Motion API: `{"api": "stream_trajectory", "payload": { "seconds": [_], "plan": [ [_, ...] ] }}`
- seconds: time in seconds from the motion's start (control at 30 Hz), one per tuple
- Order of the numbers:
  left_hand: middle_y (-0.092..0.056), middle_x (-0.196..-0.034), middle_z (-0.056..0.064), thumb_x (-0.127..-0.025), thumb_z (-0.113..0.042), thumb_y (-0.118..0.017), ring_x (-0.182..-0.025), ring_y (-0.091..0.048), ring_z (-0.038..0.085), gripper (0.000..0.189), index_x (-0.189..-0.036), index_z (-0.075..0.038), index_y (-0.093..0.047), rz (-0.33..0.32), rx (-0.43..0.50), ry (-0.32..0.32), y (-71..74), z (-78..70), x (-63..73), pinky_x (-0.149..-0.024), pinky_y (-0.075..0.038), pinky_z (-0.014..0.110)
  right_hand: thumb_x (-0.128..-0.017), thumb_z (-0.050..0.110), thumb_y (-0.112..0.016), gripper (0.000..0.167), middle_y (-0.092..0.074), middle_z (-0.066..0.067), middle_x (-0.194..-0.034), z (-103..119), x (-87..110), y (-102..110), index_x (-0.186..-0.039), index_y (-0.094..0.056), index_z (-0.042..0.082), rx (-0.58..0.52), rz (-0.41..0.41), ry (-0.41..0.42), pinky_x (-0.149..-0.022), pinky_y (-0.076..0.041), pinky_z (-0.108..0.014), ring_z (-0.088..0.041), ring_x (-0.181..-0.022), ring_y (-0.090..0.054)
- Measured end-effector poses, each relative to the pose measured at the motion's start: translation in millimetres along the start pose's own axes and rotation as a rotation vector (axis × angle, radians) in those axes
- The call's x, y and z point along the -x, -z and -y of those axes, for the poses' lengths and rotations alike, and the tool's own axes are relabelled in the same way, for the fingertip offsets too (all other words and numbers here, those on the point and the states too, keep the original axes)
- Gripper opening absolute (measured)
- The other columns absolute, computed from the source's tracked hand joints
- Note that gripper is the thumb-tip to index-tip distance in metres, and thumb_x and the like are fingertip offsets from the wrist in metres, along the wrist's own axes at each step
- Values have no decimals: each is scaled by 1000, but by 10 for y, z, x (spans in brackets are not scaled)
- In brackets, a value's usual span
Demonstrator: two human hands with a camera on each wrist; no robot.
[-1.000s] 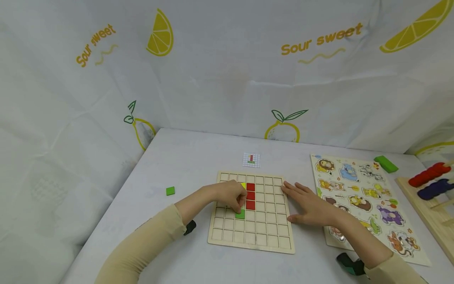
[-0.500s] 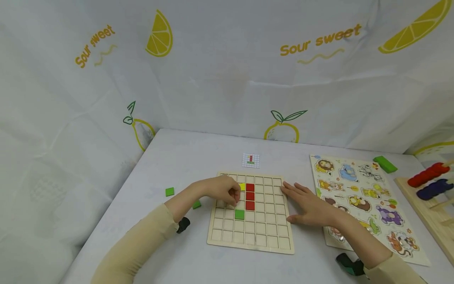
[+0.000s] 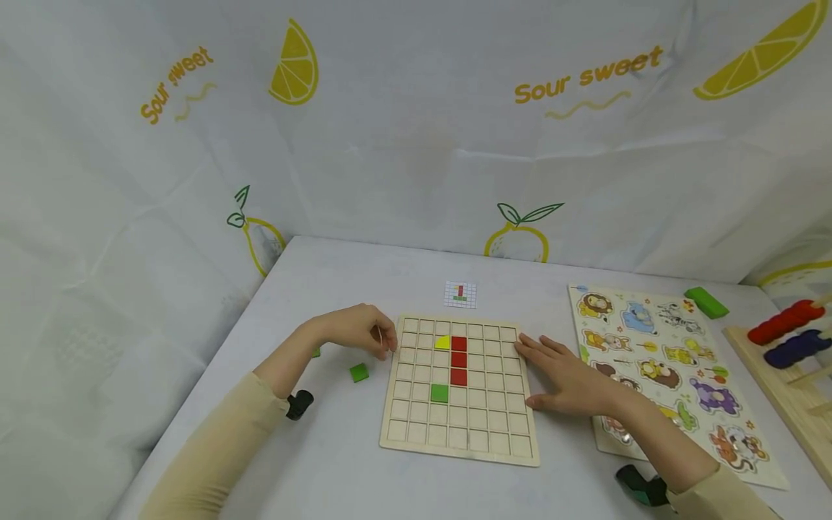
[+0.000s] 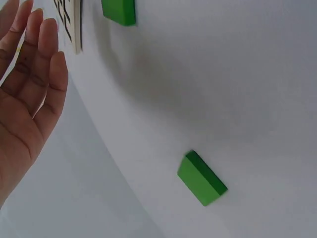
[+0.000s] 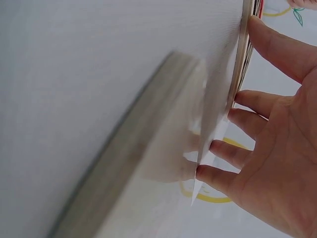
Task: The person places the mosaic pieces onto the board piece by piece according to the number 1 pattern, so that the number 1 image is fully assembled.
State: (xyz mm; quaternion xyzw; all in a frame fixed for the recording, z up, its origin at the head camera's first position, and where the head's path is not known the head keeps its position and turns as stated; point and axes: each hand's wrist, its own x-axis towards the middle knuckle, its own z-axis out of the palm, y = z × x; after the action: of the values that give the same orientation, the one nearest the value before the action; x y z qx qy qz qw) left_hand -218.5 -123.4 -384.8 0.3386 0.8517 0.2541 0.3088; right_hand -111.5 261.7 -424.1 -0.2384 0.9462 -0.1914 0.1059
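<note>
A wooden grid board [image 3: 492, 455] lies mid-table, bearing a yellow rounded piece [image 3: 443, 343], three red squares [image 3: 458, 360] in a column and a green square [image 3: 439, 393]. My left hand [image 3: 356, 328] hovers by the board's upper left edge, fingers loosely bent, holding nothing visible. Below it lies a loose green tile [image 3: 359, 373]. Another green tile [image 3: 316, 353] is mostly covered by my left wrist; the left wrist view shows it whole as a green block [image 4: 202, 179]. My right hand [image 3: 565, 372] touches the board's right edge with fingers spread, also seen in the right wrist view.
A small printed pattern card [image 3: 460, 295] lies behind the board. To the right are an animal puzzle board [image 3: 650, 347], a green block [image 3: 706, 302] and a wooden bead frame [image 3: 780, 383]. A white printed cloth [image 3: 416, 144] hangs behind the table.
My left hand has drawn away leftward from the green square, off the board. One loose green tile is uncovered, while the farther one is now mostly hidden. My right hand stays put.
</note>
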Motion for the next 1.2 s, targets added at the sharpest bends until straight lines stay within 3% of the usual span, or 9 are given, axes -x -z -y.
{"api": "stream_trajectory", "payload": {
  "seconds": [0.27,0.6,0.9,1.2],
  "plan": [
    [-72,-108,3,-78,-6,-77,-94,-61,11,28,-106,-10,-73,70,92,75,96,283,143,-84,-49,26,-84,45,-73,88,-29,-21,-161,1,0,4,-152,-34,7,3,3,1,-106,-30,-74,-58,-143,-23],
    [-64,-123,8,-74,2,-80,-105,-54,13,43,-115,-7,-71,192,165,15,60,464,151,-98,-44,26,-84,47,-73,87,-30,-21,-160,4,8,25,-152,-35,7,10,-2,10,-105,-32,-73,-57,-143,-24],
    [-57,-114,4,-72,3,-81,-103,-49,13,39,-108,-10,-74,184,134,-1,9,488,147,-97,-42,24,-84,43,-74,87,-28,-20,-161,-8,9,17,-153,-34,7,2,10,-3,-107,-30,-72,-56,-144,-22],
    [-55,-110,3,-71,3,-81,-99,-46,14,37,-104,-11,-74,168,140,31,-27,497,127,-93,-40,25,-84,45,-73,87,-28,-20,-161,-16,13,9,-153,-34,7,3,11,1,-107,-30,-73,-57,-144,-22]
  ]
}}
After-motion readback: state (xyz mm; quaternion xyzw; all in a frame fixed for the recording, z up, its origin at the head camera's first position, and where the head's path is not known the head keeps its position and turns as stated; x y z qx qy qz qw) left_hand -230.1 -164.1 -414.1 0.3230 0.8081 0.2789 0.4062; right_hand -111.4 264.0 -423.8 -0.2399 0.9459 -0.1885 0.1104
